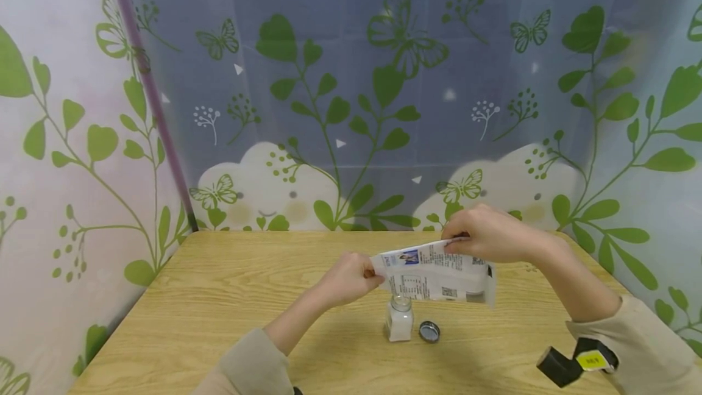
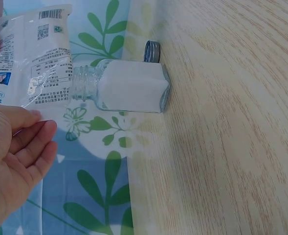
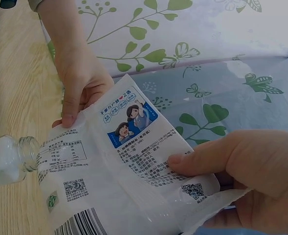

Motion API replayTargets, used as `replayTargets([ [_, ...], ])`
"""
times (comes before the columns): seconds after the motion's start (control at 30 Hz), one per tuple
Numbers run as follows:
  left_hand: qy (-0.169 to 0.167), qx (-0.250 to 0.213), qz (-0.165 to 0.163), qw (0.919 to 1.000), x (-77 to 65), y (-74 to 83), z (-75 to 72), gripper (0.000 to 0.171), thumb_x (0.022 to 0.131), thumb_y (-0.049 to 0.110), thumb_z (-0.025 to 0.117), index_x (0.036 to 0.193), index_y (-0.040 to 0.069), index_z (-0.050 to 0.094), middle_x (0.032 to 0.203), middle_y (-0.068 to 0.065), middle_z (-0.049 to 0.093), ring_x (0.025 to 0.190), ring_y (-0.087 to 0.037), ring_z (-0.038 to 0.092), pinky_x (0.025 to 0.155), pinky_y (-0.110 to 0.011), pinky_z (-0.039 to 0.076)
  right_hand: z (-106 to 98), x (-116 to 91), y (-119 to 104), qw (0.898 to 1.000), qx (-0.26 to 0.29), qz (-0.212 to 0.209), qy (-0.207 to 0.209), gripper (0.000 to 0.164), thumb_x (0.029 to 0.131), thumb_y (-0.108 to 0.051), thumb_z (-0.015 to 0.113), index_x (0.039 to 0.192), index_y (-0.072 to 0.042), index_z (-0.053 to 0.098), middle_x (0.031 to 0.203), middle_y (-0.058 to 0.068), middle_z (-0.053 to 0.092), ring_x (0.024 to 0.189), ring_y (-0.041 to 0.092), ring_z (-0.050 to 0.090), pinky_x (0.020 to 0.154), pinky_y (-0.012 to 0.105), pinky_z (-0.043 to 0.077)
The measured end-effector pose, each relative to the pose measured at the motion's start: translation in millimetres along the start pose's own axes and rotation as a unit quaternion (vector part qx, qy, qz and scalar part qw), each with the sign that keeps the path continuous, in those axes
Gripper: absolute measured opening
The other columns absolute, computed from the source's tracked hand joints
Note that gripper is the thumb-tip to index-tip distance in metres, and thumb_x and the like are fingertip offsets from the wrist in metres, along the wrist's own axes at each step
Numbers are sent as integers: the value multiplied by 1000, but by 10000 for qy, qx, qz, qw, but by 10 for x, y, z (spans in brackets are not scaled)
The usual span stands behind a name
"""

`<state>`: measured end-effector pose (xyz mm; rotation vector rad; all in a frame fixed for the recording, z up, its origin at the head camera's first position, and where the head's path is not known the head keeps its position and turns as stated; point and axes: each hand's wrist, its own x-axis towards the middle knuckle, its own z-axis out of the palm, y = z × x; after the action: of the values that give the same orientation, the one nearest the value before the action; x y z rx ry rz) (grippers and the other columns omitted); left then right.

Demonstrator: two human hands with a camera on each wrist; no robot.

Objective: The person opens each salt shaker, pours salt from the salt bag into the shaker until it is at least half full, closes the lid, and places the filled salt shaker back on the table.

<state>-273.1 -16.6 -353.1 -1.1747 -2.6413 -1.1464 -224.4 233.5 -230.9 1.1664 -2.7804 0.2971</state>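
Observation:
A white printed plastic salt bag [image 1: 425, 276] is held above the table, lying roughly sideways. My left hand [image 1: 348, 279] pinches its left end between thumb and fingers. On the bag's upper edge, towards the right, my right hand [image 1: 490, 233] grips the plastic; in the right wrist view the thumb lies on the printed face [image 3: 129, 171]. Just below the bag stands a small glass jar [image 1: 400, 322], upright and lidless, with white contents up to about its shoulder [image 2: 129, 85]. The bag's lower edge is close to the jar's mouth; whether they touch I cannot tell.
A dark metal screw lid [image 1: 429, 331] lies on the table right beside the jar. The wood-grain table [image 1: 219, 297] is bordered at the back and sides by curtains [image 1: 340, 96] printed with leaves and butterflies. A black device with a yellow label [image 1: 592, 359] sits at the right sleeve.

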Motion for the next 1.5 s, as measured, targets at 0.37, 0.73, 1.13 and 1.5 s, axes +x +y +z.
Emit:
replayTargets([
  [0.37,-6,22,-33,10000,-3,0,-2,13,83,2,64,92,-5,70,86,-13,69,65,-10,62,56,-17,48,-8,2,-13,10000,26,75,-46,9,85,-10,66,80,-17,67,70,-14,54,58,1,43,52,22,41],
  [0.73,-30,-8,-51,10000,-3,16,-18,14,84,2,63,95,-5,70,88,-13,69,66,-11,63,56,-17,48,-15,16,-13,10000,32,40,-73,9,85,-9,66,79,-17,67,70,-14,54,57,1,43,52,22,41],
  [1.13,0,89,20,10000,0,13,-25,15,84,3,63,96,-4,70,88,-12,69,68,-12,64,58,-17,48,-33,21,-26,9999,84,19,-109,10,85,-10,65,79,-17,67,68,-14,53,56,1,41,51,22,39],
  [1.5,-9,-21,33,10000,-2,-13,-2,15,83,2,64,95,-4,69,88,-13,69,68,-12,64,58,-17,49,-19,15,-28,9999,65,45,-94,10,85,-9,65,79,-17,67,69,-14,55,57,1,43,51,22,41],
])
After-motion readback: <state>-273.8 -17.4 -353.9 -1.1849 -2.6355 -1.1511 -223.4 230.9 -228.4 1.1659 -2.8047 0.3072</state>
